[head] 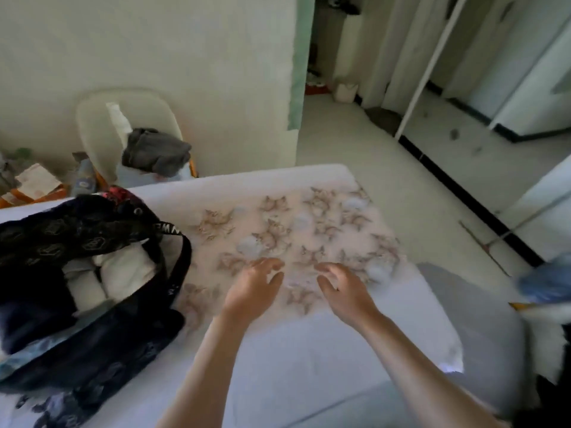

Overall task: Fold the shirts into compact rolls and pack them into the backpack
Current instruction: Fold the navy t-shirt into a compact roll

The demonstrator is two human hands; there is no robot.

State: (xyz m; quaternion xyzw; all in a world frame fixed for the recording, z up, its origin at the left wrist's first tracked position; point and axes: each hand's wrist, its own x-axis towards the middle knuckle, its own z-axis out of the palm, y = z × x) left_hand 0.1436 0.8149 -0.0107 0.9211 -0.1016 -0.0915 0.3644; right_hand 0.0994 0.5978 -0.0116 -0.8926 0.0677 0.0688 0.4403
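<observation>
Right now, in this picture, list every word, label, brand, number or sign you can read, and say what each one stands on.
"WE": white capitals on the backpack strap; the neighbouring letters are unclear.
Lower print on the same strap: too blurred to read.
Hexagon emblems on the backpack: too blurred to read.
Paper at far left: print too small to read.
Bottle label: blurred.
Nothing else is legible.
</observation>
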